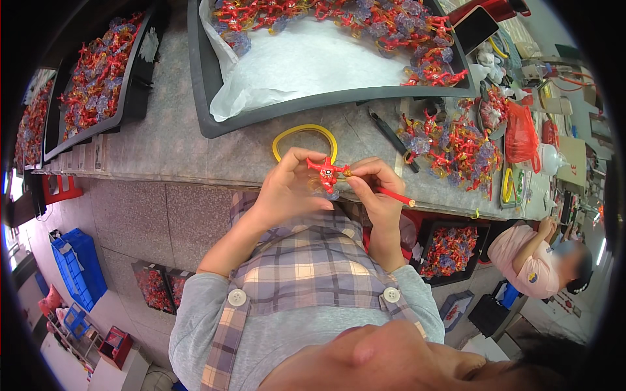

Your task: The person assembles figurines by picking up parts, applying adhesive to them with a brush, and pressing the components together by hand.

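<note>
A small red toy figurine (327, 174) with yellow and clear bluish parts is held up at the table's near edge. My left hand (277, 194) curls around it from the left, thumb below and fingers above. My right hand (379, 189) is closed, its thumb and forefinger pinching at the figurine's right arm. A thin red pencil-like stick (396, 197) also lies in my right hand, its blunt pale end pointing right; the other end is hidden by the fingers. Just behind my hands, a yellow ring (305, 128) rests on the table.
A black tray (207, 117) lined with white sheeting holds many similar figurines ahead. More figurines are heaped on the table (450, 146) at right, beside a dark slim tool (394, 140). Another filled tray (124, 107) stands left. A person (528, 257) sits at far right.
</note>
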A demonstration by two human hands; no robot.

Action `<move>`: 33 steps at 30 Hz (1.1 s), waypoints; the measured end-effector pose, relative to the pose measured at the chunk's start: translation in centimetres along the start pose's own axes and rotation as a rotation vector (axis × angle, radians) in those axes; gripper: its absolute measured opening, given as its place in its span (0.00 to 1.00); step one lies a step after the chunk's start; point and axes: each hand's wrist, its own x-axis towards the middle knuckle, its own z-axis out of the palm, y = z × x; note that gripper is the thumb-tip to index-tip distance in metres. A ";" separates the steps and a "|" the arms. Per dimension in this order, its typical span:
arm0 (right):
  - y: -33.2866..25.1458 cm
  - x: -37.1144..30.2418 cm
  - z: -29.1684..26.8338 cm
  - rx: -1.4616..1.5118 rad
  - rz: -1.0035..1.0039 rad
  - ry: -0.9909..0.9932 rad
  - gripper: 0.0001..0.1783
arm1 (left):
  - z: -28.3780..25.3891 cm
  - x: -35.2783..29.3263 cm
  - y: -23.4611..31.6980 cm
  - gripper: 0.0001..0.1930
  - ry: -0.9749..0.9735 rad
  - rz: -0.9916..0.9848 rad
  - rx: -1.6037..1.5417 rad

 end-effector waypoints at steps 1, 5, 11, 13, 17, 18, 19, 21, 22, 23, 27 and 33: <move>0.1 0.0 -0.1 -0.001 0.000 0.002 0.07 | 0.3 0.0 0.1 0.34 0.026 0.035 0.054; 0.3 0.0 -0.1 -0.018 0.013 0.013 0.06 | 0.4 -0.4 0.4 0.35 0.085 0.134 0.443; 0.7 0.0 -0.1 -0.031 0.008 0.027 0.06 | 0.6 -0.1 0.8 0.35 0.129 0.459 0.885; 0.7 0.0 -0.1 -0.039 0.016 0.032 0.06 | 0.5 -0.1 0.5 0.35 0.127 0.500 0.899; 0.6 0.0 -0.1 -0.039 -0.003 0.040 0.06 | 0.5 0.1 0.3 0.34 0.121 0.572 0.911; 0.6 0.0 -0.1 -0.042 -0.001 0.042 0.06 | 0.4 0.2 0.2 0.34 0.121 0.572 0.911; 0.6 0.0 -0.1 -0.042 0.000 0.043 0.06 | 0.4 0.2 0.0 0.34 0.124 0.568 0.907; 0.7 0.1 -0.1 -0.052 -0.008 0.053 0.06 | 0.4 0.1 0.1 0.34 0.127 0.563 0.902; 0.7 0.1 -0.1 -0.052 -0.007 0.053 0.06 | 0.5 0.1 0.4 0.34 0.136 0.456 0.860; 0.6 0.2 -0.3 -0.093 -0.001 0.047 0.06 | 0.5 0.0 0.6 0.34 0.145 0.350 0.816; 0.5 0.4 -0.6 -0.166 -0.015 0.063 0.04 | 0.3 0.0 0.7 0.33 0.121 0.119 0.545; 0.3 0.4 -2.1 -0.313 0.013 0.149 0.04 | -0.2 0.6 0.3 0.35 0.117 -0.012 0.296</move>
